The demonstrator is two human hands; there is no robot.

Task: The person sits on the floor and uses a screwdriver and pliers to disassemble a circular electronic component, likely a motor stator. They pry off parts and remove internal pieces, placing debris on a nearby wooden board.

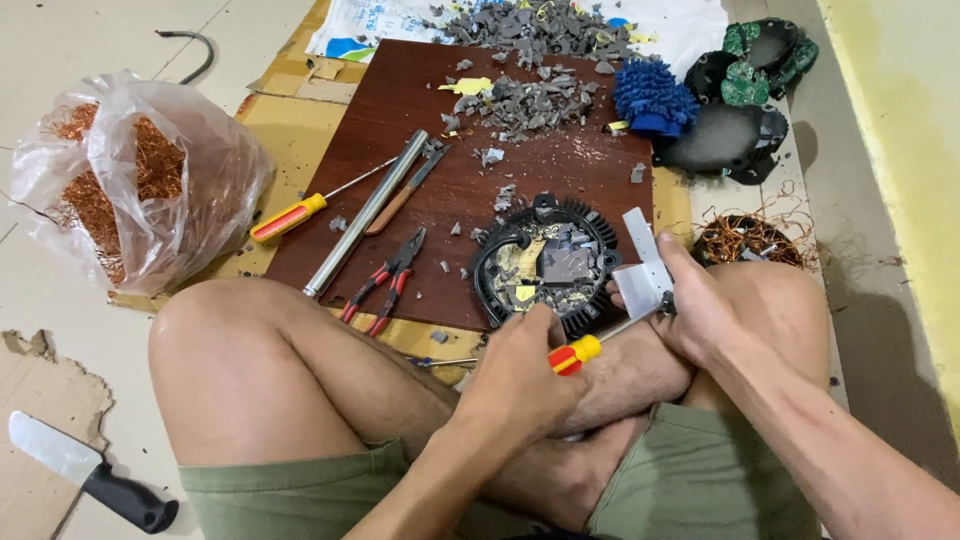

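My left hand (520, 375) grips a screwdriver with a red and yellow handle (573, 354), its shaft pointing right toward my right hand. My right hand (690, 300) holds a small white plastic part (645, 272) just above my crossed legs. Right in front of both hands lies a round black motor housing (545, 262) with grey fragments inside, on a dark brown board (420, 120).
On the board lie red-handled pliers (388, 280), a metal rod (365, 212), a second screwdriver (290, 217) and grey plastic debris (530, 100). A bag of copper wire (130, 180) sits left, a knife (90, 472) bottom left, a blue mitt (652, 98), green circuit boards (765, 55) and a copper coil (750, 238) right.
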